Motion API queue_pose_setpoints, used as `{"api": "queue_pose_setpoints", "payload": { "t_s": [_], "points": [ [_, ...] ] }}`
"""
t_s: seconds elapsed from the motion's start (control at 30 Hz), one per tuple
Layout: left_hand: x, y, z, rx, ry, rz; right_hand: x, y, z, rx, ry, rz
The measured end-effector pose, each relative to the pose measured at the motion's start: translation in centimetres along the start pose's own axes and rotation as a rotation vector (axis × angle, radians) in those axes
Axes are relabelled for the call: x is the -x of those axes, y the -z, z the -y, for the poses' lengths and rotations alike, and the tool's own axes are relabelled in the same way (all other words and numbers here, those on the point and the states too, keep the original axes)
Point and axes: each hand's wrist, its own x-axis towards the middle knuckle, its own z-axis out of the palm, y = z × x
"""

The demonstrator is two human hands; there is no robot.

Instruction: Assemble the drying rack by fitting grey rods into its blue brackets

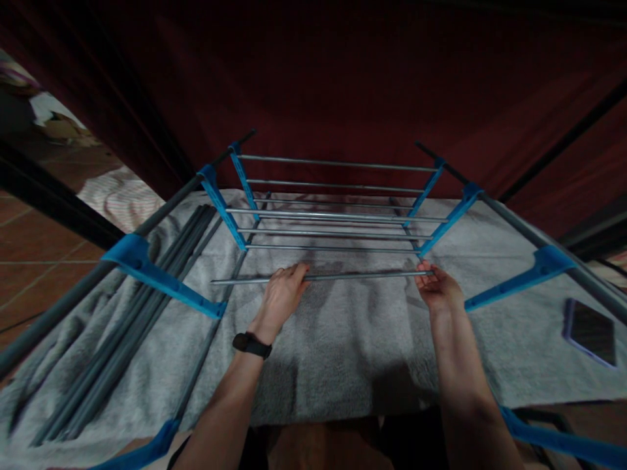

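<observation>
The left hand (pixel 287 290) grasps a thin rod (pixel 362 277), lying crosswise near the blue brackets (pixel 177 292) — the right hand (pixel 442 287) seems to pinch its end, dimly seen. I judge this step as positioning; next calls for aligning both ends.

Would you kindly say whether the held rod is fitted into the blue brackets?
No; the metal rod shows its left end bare, outside the blue bracket.

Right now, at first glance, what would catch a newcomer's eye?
The blue brackets along both sides of the rack stand out most. In the middle, the left hand grips a thin rod partway along and the right hand holds its right end, over a grey cloth. Behind hangs a dark red curtain.
</observation>
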Motion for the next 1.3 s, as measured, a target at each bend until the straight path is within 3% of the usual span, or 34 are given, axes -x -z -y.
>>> {"api": "queue_pose_setpoints", "payload": {
  "t_s": [0.5, 0.77, 0.97, 1.3],
  "points": [
    [0.1, -0.2, -1.4, -0.025, -0.106, 0.020, 1.9, -2.0, -3.0, 0.050, -0.172, 0.158],
    [0.1, -0.5, -1.7, 0.012, -0.153, 0.030, 4.2, -3.2, -6.3, 0.148, -0.267, 0.305],
    [-0.1, -0.3, -0.8, -0.016, -0.031, 0.062, 3.8, -2.9, -7.4, 0.109, -0.167, 0.326],
    [-0.1, 1.5, 0.6, -0.026, 0.229, 0.012, 2.8, -2.4, -4.3, 0.085, -0.139, 0.230]
  ]
}}
